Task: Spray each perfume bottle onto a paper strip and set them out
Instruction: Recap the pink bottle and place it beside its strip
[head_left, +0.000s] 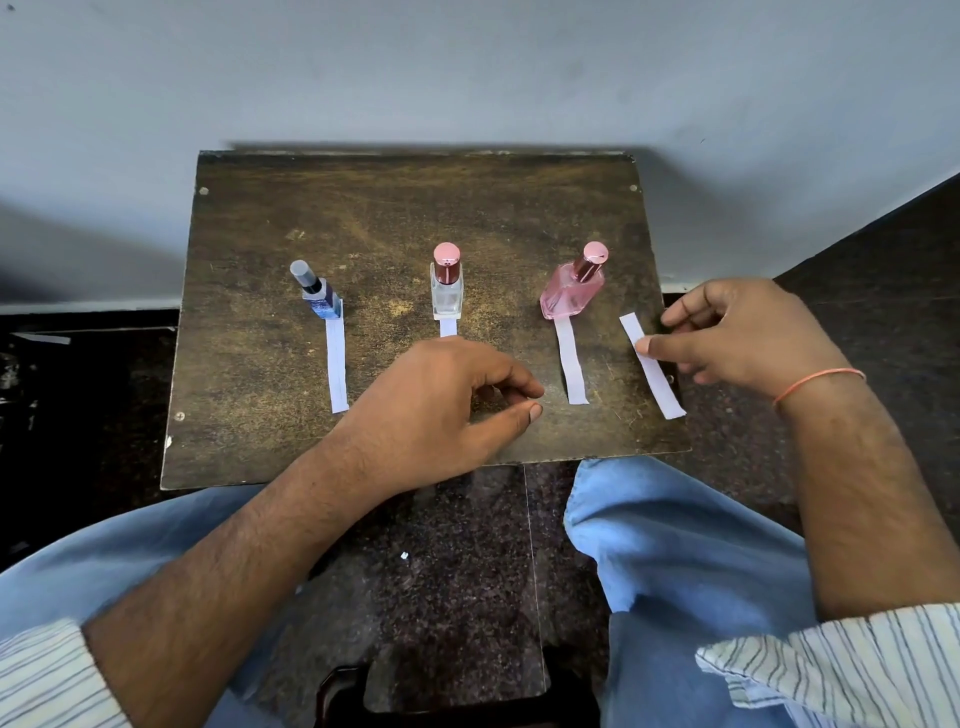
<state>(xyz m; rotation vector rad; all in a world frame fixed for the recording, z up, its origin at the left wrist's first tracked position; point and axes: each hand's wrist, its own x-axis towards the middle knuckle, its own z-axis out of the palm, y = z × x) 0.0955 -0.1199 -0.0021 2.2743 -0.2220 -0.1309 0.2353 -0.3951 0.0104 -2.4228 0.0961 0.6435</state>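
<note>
Three perfume bottles stand in a row on a small dark wooden table (363, 218): a blue bottle (321, 300) with a grey cap, a clear bottle (447, 291) with a pink cap, and a pink bottle (570, 296). A white paper strip lies in front of each: the left strip (336, 366), the middle strip (448, 328) and the right strip (571, 364). My left hand (441, 400) rests over most of the middle strip, fingers loosely curled, with nothing seen in it. A fourth strip (655, 376) lies near the table's right edge. My right hand (743, 338) touches it with the thumb tip.
The table stands against a pale wall (467, 78), over a dark speckled floor (467, 545). My knees in blue trousers (675, 545) sit below the table's near edge. A dark stool edge (343, 686) shows at the bottom.
</note>
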